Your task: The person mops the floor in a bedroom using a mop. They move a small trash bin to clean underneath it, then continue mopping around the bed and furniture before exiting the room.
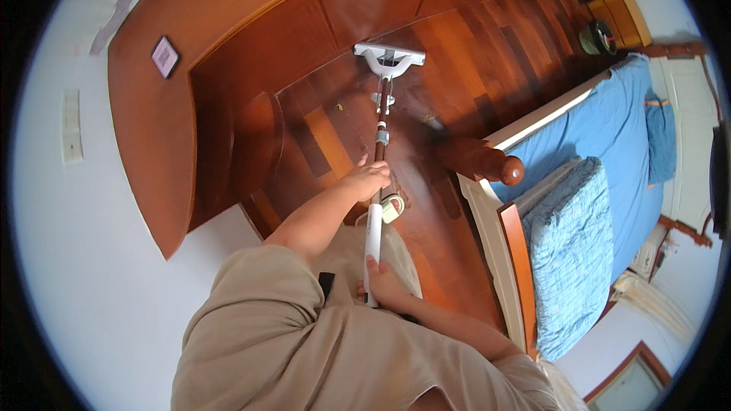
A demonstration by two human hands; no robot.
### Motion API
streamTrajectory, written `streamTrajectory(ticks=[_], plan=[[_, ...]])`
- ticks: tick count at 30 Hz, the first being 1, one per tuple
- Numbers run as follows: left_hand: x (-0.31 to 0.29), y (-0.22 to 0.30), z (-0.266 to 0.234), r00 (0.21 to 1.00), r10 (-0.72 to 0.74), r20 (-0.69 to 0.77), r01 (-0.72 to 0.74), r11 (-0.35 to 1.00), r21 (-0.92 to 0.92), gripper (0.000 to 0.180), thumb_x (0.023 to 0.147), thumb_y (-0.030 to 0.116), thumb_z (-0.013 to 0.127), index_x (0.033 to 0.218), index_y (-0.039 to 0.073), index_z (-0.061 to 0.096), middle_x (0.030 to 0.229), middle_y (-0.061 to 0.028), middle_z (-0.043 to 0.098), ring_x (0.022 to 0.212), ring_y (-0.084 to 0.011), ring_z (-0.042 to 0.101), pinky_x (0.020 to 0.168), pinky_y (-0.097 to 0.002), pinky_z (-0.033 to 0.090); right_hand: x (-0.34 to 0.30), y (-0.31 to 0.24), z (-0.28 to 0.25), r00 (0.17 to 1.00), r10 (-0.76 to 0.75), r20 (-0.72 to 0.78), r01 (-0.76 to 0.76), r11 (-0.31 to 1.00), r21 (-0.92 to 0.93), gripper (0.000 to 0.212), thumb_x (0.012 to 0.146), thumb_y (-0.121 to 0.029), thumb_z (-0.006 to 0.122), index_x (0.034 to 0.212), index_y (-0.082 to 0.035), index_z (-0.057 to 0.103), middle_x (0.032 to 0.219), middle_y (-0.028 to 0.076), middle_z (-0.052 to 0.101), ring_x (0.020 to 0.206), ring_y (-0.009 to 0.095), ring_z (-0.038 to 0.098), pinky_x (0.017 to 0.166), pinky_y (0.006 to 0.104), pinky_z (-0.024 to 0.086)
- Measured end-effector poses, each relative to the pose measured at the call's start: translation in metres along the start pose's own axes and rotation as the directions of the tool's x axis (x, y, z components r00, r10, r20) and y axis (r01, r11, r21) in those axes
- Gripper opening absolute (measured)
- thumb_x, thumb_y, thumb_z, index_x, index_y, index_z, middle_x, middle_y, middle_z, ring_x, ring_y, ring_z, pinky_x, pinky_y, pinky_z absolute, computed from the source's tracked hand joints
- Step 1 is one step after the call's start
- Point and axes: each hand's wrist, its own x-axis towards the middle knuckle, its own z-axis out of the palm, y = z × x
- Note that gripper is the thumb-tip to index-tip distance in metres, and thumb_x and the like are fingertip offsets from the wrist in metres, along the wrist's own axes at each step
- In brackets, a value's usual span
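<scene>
the mop (382,137) runs up the middle, from just below the centre to twelve o'clock, both hands clamped on it. the left hand (369,180), near the centre, has its fingers wrapped around the brown pole, below a grey collar. the right hand (384,283), at six o'clock, is clamped around the lower part of the white handle (373,240); its forearm comes in from five o'clock. the white mop head (389,56) lies crosswise at twelve o'clock, over the wooden floor (327,141), near the foot of the brown cabinet (373,4); whether the two touch, i cannot tell. a pale slipper (393,209) shows just beside the pole, at five o'clock from the left hand. at ten o'clock a phone (165,57) with a lit screen lies on the curved brown surface (145,144). the bed (575,133) stretches from two to four o'clock under a blue sheet, a rumpled light-blue quilt (571,259) hanging over its near end and a blue pillow (661,141) at its far end. the round-topped bedpost (487,162) stands at three o'clock. at one o'clock a bin (596,36) stands beside a yellowish wooden box (618,19).
</scene>
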Motion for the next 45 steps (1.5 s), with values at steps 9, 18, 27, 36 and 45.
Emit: streamTrajectory(ticks=[9,18,27,36,45], plan=[[-0.146,-0.022,0.063,0.985,-0.158,-0.062,0.153,0.985,-0.084,0.01,0.08,0.01,0.051,0.082,0.014,0.06,0.104,0.0025,0.052,0.126,-0.0121,0.034,0.105,-0.0608,0.021,-0.003,0.079,0.088,0.986,0.072,0.15,-0.051,0.989,-0.138,0.044,0.096,-0.046,0.033,0.105,-0.002,0.034,0.071,0.01,0.051,0.057,0.019,0.054,0.054,0.0353,0.05],[-0.232,-0.036,0.123,0.936,-0.242,-0.255,0.203,0.964,-0.171,0.007,0.074,0.004,0.056,0.075,0.011,0.055,0.096,-0.0006,0.053,0.124,-0.0175,0.037,0.105,-0.0636,0.019,-0.01,0.121,0.143,0.987,0.146,0.071,-0.127,0.966,-0.224,0.043,0.096,-0.045,0.034,0.108,-0.004,0.034,0.064,0.008,0.049,0.05,0.019,0.049,0.049,0.0345,0.047],[-0.146,0.045,0.151,0.997,-0.074,-0.007,0.074,0.997,-0.009,0.016,0.071,0.006,0.06,0.083,0.013,0.067,0.096,-0.0021,0.059,0.106,-0.0228,0.048,0.109,-0.0558,0.016,-0.041,0.156,0.008,0.979,0.145,-0.143,-0.192,0.893,-0.407,0.042,0.095,-0.042,0.038,0.107,-0.002,0.045,0.064,0.006,0.051,0.049,0.014,0.049,0.046,0.03,0.042],[-0.107,0.272,0.246,0.96,0.229,0.163,-0.181,0.946,-0.268,0.017,0.067,0.01,0.061,0.081,0.008,0.069,0.09,-0.0109,0.065,0.103,-0.0293,0.053,0.103,-0.0581,0.024,-0.2,0.267,-0.164,0.979,-0.01,-0.203,-0.128,0.746,-0.654,0.046,0.093,-0.038,0.043,0.105,0.004,0.057,0.089,0.011,0.064,0.084,0.019,0.059,0.074,0.0319,0.045],[-0.027,0.226,0.236,0.963,0.245,-0.116,-0.234,0.967,0.099,0.007,0.066,0.009,0.06,0.069,0.01,0.066,0.073,-0.0087,0.063,0.081,-0.0265,0.058,0.083,-0.0448,0.04,-0.168,0.228,-0.188,0.95,-0.263,-0.168,0.126,0.817,-0.563,0.036,0.093,-0.031,0.045,0.105,0.002,0.055,0.074,0.013,0.06,0.069,0.02,0.057,0.063,0.0347,0.046]])
